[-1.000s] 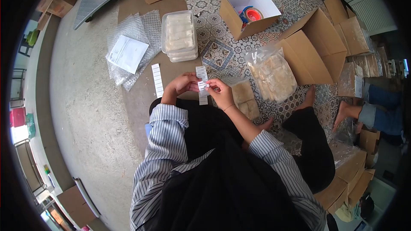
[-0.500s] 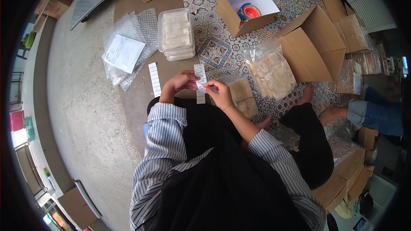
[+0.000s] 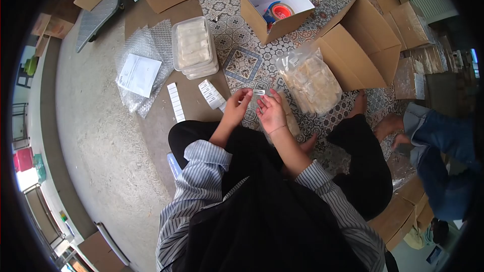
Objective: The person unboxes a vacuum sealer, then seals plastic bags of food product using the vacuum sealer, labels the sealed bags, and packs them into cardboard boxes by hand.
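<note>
A small white printed label [image 3: 259, 92] is between my hands. The thumb and fingertips of my left hand [image 3: 238, 107] pinch its left end. My right hand [image 3: 273, 113] is just right of and below the label, palm turned up and fingers apart. On the brown sheet left of my hands lie a folded strip of labels [image 3: 210, 94] and a narrow label strip [image 3: 176, 102]. A flat clear bag of pale pieces [image 3: 292, 125] is partly hidden behind my right hand. Farther right is a fuller clear bag of pale pieces [image 3: 313, 84].
Stacked clear plastic containers [image 3: 194, 45] stand ahead, beside bubble wrap [image 3: 164, 45] with a paper sheet [image 3: 139, 75] on it. A small box [image 3: 254, 22] holds tape rolls [image 3: 280, 11]. An open carton [image 3: 348, 55] is at right, near another person's jeans [image 3: 438, 131].
The label strip has left my hands and lies on the brown sheet. A single label is now in my left fingers. Both hands shifted right, and my right fingers opened.
</note>
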`<state>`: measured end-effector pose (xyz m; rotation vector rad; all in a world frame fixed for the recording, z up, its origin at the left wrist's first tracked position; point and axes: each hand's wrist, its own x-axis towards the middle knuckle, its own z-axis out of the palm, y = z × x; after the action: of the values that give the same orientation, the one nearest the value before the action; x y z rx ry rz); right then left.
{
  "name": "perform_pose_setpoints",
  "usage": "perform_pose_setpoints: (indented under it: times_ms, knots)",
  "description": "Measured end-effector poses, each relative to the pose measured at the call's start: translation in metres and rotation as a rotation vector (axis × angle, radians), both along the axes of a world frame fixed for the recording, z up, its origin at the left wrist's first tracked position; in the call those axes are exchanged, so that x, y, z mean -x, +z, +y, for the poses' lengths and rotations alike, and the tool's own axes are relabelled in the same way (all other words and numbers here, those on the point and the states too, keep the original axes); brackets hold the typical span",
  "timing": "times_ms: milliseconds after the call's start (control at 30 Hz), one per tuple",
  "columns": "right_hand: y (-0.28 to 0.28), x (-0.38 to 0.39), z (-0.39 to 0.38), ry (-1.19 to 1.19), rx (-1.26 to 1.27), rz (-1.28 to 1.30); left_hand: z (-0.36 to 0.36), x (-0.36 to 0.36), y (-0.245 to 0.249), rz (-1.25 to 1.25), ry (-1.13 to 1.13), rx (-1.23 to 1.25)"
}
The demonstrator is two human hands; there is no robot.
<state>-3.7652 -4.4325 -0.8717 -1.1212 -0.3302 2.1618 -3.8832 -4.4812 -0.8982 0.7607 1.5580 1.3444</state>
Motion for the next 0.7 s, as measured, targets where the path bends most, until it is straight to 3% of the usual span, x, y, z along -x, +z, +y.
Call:
perform_pose_setpoints:
  times_ms: [33,100,233,300,333,367,433,500,567,700]
  knots:
    - [-0.001,-0.001,-0.001,-0.038,0.032,0.014,0.001,-0.017,0.000,-0.267,0.047,-0.060]
    - [-0.002,-0.002,-0.002,-0.074,0.020,-0.019,0.006,-0.037,0.001,-0.205,0.091,-0.229]
    - [-0.003,-0.001,-0.006,-0.087,-0.011,-0.028,0.013,-0.030,-0.013,-0.214,0.101,-0.230]
    - [-0.008,-0.002,-0.006,0.191,-0.234,-0.306,0.012,-0.018,-0.013,-0.173,0.128,-0.121]
    - [-0.012,0.000,-0.006,0.152,-0.478,-0.394,0.013,-0.013,-0.013,0.048,0.137,0.063]
    - [-0.016,-0.004,-0.001,0.153,-0.474,-0.395,0.013,-0.009,-0.013,0.048,0.136,0.068]
    - [-0.003,-0.016,0.019,0.284,-1.475,-0.973,0.013,-0.005,-0.005,0.740,-0.094,-0.196]
    - [-0.006,-0.021,0.029,0.330,-1.530,-0.964,0.012,-0.009,0.003,0.715,-0.112,-0.144]
    - [-0.011,-0.025,0.037,0.541,-1.601,-0.911,0.015,-0.010,0.006,0.853,-0.232,-0.114]
    - [-0.021,-0.030,0.041,0.446,-1.573,-0.925,0.020,-0.008,0.002,0.834,-0.257,-0.092]
